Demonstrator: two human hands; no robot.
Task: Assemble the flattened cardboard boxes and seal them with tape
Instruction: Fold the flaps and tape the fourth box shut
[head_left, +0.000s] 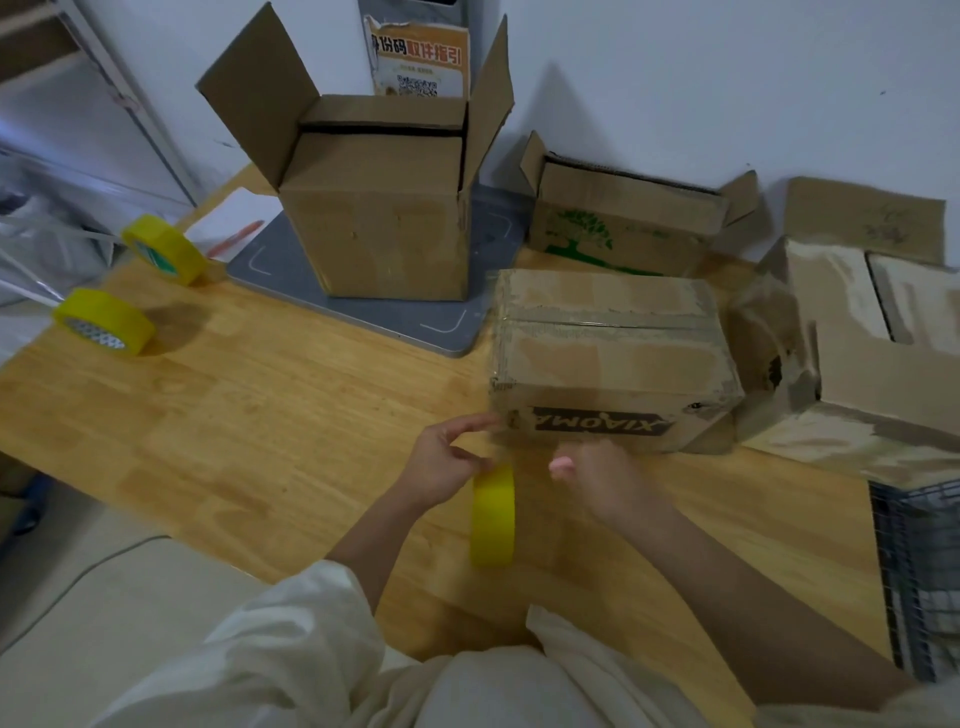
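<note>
A closed cardboard box (608, 358) with a taped top seam and a dark printed label lies on the wooden table (260, 415). Just in front of it, a yellow tape roll (493, 519) stands on edge. My left hand (447, 462) holds the top of the roll with thumb and fingers, its fingertips close to the box's near left corner. My right hand (592, 478) hovers at the box's front face, fingers curled as if pinching the tape end; the image is blurred there.
A tall box (379, 208) with open flaps stands on a grey scale (415, 317). A green-printed open box (623, 228) and a worn open box (852, 343) sit at right. Two more yellow tape rolls (166, 249) (104, 322) lie at left. A wire basket (919, 571) is at right.
</note>
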